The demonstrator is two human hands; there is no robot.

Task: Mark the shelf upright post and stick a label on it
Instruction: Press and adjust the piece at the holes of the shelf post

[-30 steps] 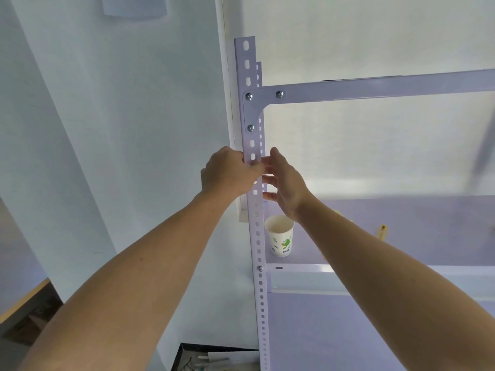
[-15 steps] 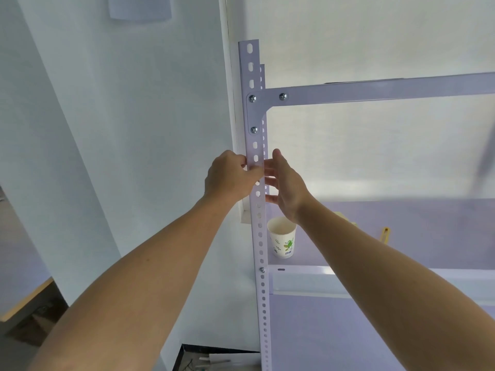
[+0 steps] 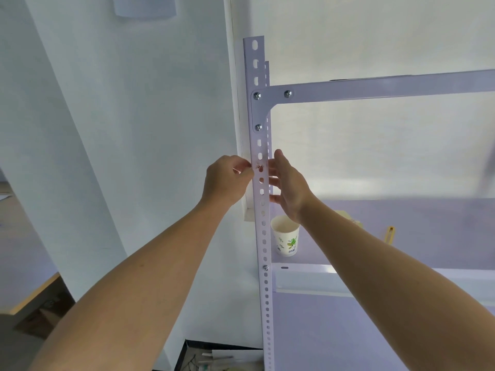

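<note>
- Post [image 3: 261, 210] of the shelf stands upright directly between the two sets of fingers, with its slotted face towards the camera.
- Change noted: a second ago the left fingers lay across the post's face and covered one slot. They have now drawn back to the post's left edge.
- Exposed just to the right of those fingers is a small reddish-brown mark [image 3: 258, 166] beside a slot.
- Judgement: the marking step appears to be done or nearly so. No label can be made out on the post, so sticking one on is taken as outstanding.
- Left hand [image 3: 227, 182]: fingers [image 3: 247, 170] are curled, with thumb and forefinger pinched close together at the post's left edge. A pale sliver shows between them, but it is too small to tell whether anything is held, or what.
- Right hand [image 3: 290, 186]: fingers [image 3: 273, 180] are fairly straight and released, and they grasp nothing. Their tips rest against the post's right edge, level with the mark and just below it, and the thumb is raised. The hand seems to be steadying the post.
- Above both sets of fingers a crossbar [image 3: 375, 85] is bolted to the post through a corner bracket.
- Below the right fingers a paper cup [image 3: 286, 238] stands upright on the shelf board [image 3: 428, 223], close beside the post but apart from it.
- Well to the right of the cup, a small yellow item [image 3: 389, 235] lies on the same board.
</note>
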